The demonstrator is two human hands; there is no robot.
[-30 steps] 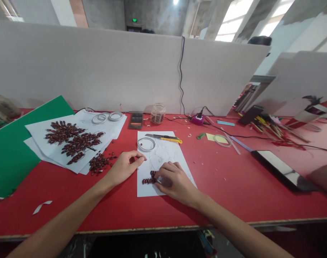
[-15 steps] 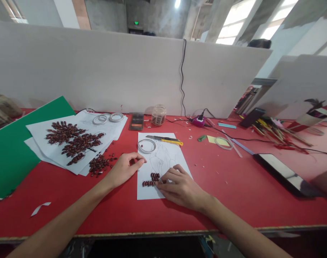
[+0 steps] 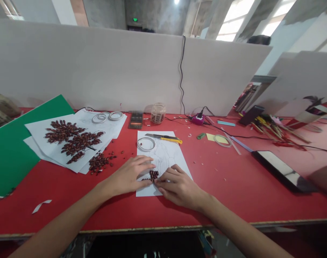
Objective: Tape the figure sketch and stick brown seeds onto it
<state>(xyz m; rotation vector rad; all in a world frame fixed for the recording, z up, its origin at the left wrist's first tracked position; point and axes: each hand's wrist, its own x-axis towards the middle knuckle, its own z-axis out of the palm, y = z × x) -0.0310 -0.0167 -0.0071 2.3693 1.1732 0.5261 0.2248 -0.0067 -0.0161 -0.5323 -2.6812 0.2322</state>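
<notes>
Small glossy dark-red seeds [image 3: 153, 174] sit in short rows on a white sheet with a pencil drawing [image 3: 163, 154]. My right hand [image 3: 179, 186] bends over the sheet, thumb and forefinger closed on a seed at the right end of the lower row. From the other side, my left hand [image 3: 132, 175] reaches in with thumb and fingers apart, its thumb tip over the lower row and covering part of it. A loose pile of the same seeds [image 3: 99, 163] lies left of my left hand. Further up the sheet are a yellow-handled utility knife [image 3: 167, 138] and a clear ring-shaped coil [image 3: 146, 144].
Sheets carrying a seed-covered tree picture [image 3: 77, 139] overlap a green board [image 3: 15, 157] at left. Behind stand a clear jar [image 3: 158, 114] and a purple power adapter [image 3: 198, 119] with black cables. A black tablet-like device [image 3: 282, 170] lies at right.
My left hand has moved right and nearer, its fingers spreading, to the lower seed row. My right hand stays nearly in place at the row's end.
</notes>
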